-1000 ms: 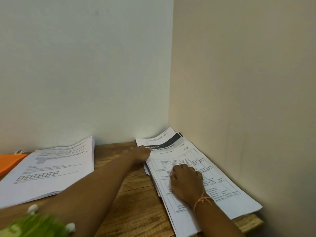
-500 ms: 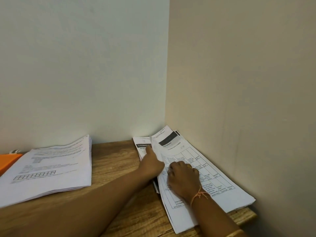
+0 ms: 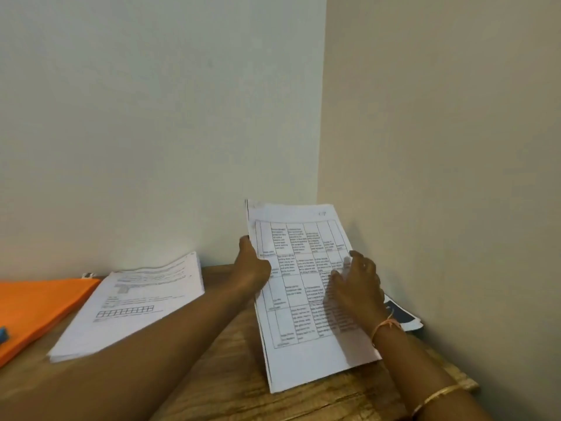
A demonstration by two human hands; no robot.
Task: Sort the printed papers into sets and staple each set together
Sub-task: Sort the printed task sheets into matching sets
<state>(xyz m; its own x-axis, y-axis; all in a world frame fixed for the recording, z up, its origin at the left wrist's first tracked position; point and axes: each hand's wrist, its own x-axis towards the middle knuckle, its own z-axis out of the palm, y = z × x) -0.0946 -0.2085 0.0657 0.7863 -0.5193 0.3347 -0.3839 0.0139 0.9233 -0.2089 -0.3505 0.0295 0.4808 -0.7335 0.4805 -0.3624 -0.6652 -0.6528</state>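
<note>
Stack (image 3: pixel 291 302) tilted, long axis toward corner (image 3: pixel 321 147); left grip (image 3: pixel 250 265) clasps edge, right grip (image 3: pixel 355 287) flat atop.

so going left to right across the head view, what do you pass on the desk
small blue object at the frame edge, flat orange folder, flat stack of white printed papers, left hand, tilted sheaf of papers with a printed table, right hand, dark-printed sheets by the wall

Bare strip of wooden table (image 3: pixel 233 375) open in the middle toward the front, flat paper stack (image 3: pixel 136 308) and orange folder (image 3: pixel 39 305) covering the left side, raised sheaf of papers (image 3: pixel 300 302) blocking the corner, back wall (image 3: pixel 151 117) and side wall (image 3: pixel 455 147) closing it in.
</note>
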